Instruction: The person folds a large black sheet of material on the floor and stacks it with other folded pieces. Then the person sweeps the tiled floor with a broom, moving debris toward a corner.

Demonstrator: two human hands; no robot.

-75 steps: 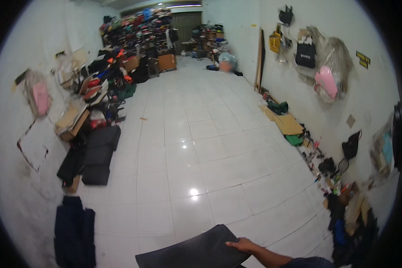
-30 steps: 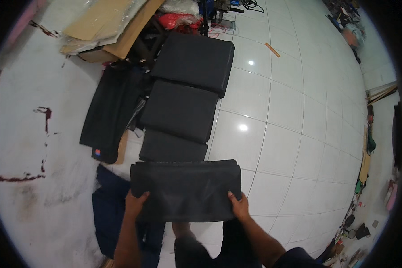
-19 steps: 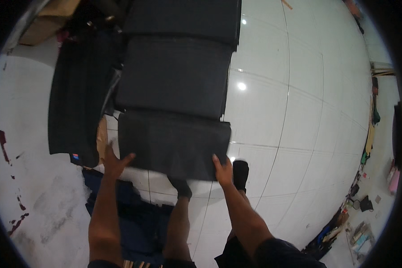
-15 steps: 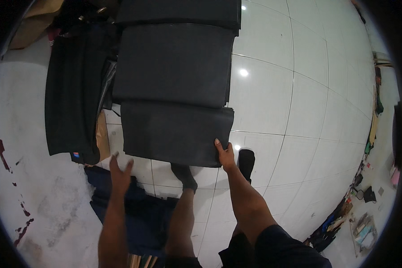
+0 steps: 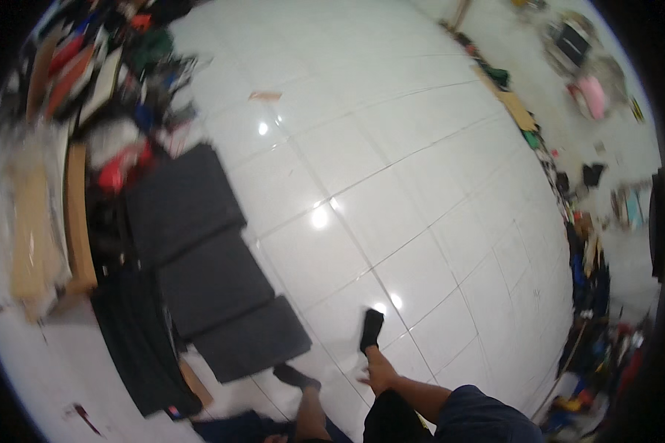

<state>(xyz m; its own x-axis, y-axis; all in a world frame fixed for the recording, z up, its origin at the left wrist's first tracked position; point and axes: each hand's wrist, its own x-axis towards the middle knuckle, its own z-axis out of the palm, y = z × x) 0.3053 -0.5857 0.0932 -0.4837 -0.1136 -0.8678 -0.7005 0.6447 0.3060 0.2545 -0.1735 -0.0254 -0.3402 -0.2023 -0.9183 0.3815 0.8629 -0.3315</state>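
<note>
My right hand (image 5: 381, 375) is by my right shin, just behind the black sock (image 5: 372, 329). Its fingers look loosely parted, and no object shows in them, though the picture is a little smeared. At the lower edge a sliver of skin, perhaps my left hand (image 5: 275, 438), shows over dark blue cloth (image 5: 233, 429); its fingers cannot be made out. Left of my feet, three stacks of dark grey folded fabric lie in a row on the floor: the near stack (image 5: 253, 341), the middle stack (image 5: 214, 282) and the far stack (image 5: 187, 203). Neither hand touches them.
A long dark folded cloth (image 5: 137, 343) lies left of the stacks, beside a cardboard piece (image 5: 196, 385). Boards and cardboard (image 5: 80, 214) lean at the left wall. Assorted clutter heaps at the far left. White floor tiles (image 5: 421, 184) stretch right, toward items along the right wall.
My view has swung right and taken in more floor. My right hand has let go of the near stack's corner and drawn back to my leg. My left hand has dropped almost out of sight.
</note>
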